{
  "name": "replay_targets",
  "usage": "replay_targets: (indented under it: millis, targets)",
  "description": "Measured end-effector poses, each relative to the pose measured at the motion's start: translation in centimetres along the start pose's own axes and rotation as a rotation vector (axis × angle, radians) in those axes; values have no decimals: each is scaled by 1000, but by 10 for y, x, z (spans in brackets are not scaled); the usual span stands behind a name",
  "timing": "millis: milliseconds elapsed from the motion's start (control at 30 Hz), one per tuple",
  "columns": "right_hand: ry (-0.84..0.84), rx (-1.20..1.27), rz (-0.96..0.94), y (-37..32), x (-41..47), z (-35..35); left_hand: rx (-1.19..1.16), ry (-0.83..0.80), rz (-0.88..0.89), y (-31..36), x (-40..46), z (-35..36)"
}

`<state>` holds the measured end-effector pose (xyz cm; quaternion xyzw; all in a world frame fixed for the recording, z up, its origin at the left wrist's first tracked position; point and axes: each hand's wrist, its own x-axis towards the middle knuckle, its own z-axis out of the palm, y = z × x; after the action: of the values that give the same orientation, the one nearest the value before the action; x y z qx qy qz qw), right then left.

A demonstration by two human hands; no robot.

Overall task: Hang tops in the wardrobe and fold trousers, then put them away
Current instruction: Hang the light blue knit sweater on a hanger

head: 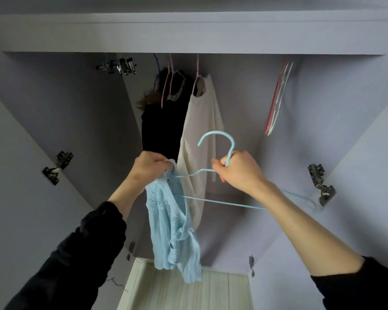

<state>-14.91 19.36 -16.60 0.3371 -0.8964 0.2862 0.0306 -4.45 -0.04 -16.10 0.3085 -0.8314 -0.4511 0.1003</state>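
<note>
A light blue knitted top (174,229) dangles in front of the open wardrobe. My left hand (150,165) grips its upper edge, bunched at the left end of a light blue wire hanger (217,203). My right hand (239,170) holds the hanger's neck just below the hook, which points up toward the rail. The hanger's right shoulder sticks out bare past my right forearm.
Inside the wardrobe hang a black garment (160,124) and a cream garment (199,130) on pink hangers. Spare empty hangers (278,97) hang at the right, clip hangers (118,64) at the left. Both doors stand open, hinges (321,183) showing. Pale floorboards (188,289) lie below.
</note>
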Motion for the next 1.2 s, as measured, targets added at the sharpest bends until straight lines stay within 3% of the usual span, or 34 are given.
replay_targets:
  millis: [100, 200, 400, 567, 633, 800, 867, 900, 967, 1033, 1200]
  targets:
    - [18, 6, -32, -14, -1, 21, -102, -70, 81, 16, -10, 7]
    - [58, 186, -2, -25, -6, 33, -113, -94, 182, 27, -17, 10]
    - [209, 580, 137, -28, -3, 36, 458, 57, 462, 20, -21, 10]
    - [196, 663, 138, -33, 1, 30, 643, 48, 628, 24, -15, 5]
    - [223, 636, 60, -37, 2, 24, 636, 89, 645, 24, -11, 1]
    - [587, 298, -406, -42, -11, 19, 545, 212, 589, 15, -5, -12]
    - [451, 199, -533, -36, -28, 36, 527, 234, 548, 13, -4, -16]
    - [273, 132, -518, -32, -37, 47, 516, 242, 537, 12, -4, -18]
    - [-160, -45, -323, -17, -48, 68, 495, 248, 538, 12, -6, -20]
    - [-443, -168, -147, 4, -48, 84, 477, 255, 551, 13, -9, -23]
    - [-627, -269, -136, 29, -41, 111, 398, 298, 545, 16, -20, -36]
